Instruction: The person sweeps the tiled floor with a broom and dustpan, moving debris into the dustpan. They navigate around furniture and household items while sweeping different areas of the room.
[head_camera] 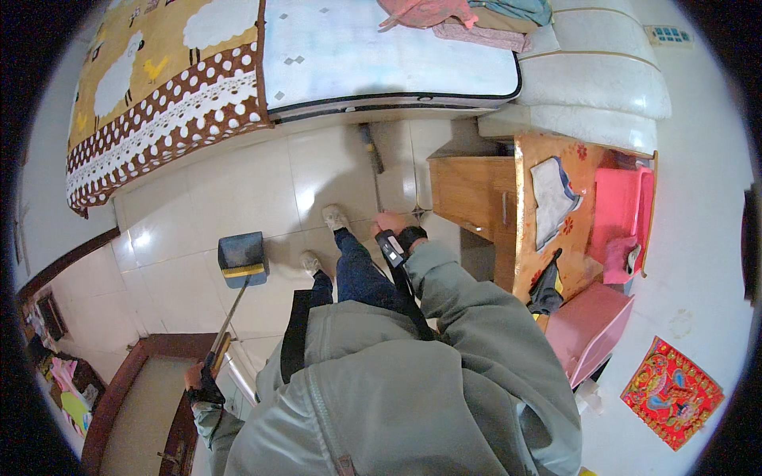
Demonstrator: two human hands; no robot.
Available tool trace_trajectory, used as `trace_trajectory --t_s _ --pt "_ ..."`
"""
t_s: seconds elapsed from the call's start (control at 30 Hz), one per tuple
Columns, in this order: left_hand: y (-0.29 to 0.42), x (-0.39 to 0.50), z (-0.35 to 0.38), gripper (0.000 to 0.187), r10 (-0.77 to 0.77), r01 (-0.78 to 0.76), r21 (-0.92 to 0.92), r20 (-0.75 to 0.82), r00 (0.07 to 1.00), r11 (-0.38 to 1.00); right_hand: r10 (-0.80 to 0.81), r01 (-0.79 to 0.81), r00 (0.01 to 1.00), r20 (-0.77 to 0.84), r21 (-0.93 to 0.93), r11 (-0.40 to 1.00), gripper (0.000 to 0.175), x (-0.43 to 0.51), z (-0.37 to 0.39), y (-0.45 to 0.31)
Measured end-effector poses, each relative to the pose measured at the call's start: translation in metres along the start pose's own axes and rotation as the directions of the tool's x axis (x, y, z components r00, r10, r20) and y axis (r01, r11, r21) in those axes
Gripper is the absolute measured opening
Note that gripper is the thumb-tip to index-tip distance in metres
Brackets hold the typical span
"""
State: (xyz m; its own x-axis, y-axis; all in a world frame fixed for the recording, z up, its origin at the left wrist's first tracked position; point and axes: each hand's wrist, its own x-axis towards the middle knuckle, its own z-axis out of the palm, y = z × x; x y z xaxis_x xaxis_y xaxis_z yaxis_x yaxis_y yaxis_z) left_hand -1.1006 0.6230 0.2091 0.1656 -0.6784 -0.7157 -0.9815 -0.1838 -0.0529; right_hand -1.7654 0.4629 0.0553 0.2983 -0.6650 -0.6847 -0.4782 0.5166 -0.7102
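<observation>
My left hand (194,379), at the lower left, is closed around the upper end of a long handle. That handle runs down to a dustpan (241,253) on the tiled floor, with yellow comb-like teeth across it. My right hand (390,222), ahead of my legs, is closed on a thin pole (377,193). The pole reaches forward to a dark broom head (370,149) on the floor near the bed. A dark device with a strap (390,249) lies at my right wrist and partly hides the hand.
A bed with a white mattress (381,65) and sheep-patterned blanket (166,89) stands ahead. On the right are a wooden cabinet (470,184), a table (571,220) holding cloths and a pink basket (619,202). An open brown-framed door (116,381) stands at lower left.
</observation>
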Motion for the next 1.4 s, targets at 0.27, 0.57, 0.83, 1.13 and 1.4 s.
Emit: trace_trajectory --t_s 0.27,0.57,0.83,1.13,1.4 --pt "0.01 -0.007 -0.01 0.03 0.224 -0.217 0.157 -0.027 0.974 0.963 -0.088 -0.29 0.941 0.328 0.642 -0.709 0.024 -0.068 -0.051 -0.032" --pt "-0.031 0.023 0.026 0.033 0.234 -0.202 0.512 0.002 0.972 0.835 -0.07 -0.032 0.997 -0.032 0.652 -0.758 0.009 -0.068 -0.153 0.015" --pt "0.059 0.001 -0.013 0.022 -0.495 0.483 -0.697 0.208 0.844 0.53 0.193 -0.141 0.937 0.292 0.819 -0.556 0.015 0.019 -0.251 0.084" --pt "0.093 -0.04 -0.008 0.019 -0.605 0.512 -0.82 0.276 0.746 0.257 0.152 -0.305 0.949 0.276 0.684 0.662 0.022 0.073 -0.141 0.049" --pt "0.047 -0.097 0.024 0.027 -0.487 0.481 -0.844 0.324 0.811 0.239 0.104 0.259 0.934 0.343 -0.846 0.466 0.035 0.109 -0.001 0.028"
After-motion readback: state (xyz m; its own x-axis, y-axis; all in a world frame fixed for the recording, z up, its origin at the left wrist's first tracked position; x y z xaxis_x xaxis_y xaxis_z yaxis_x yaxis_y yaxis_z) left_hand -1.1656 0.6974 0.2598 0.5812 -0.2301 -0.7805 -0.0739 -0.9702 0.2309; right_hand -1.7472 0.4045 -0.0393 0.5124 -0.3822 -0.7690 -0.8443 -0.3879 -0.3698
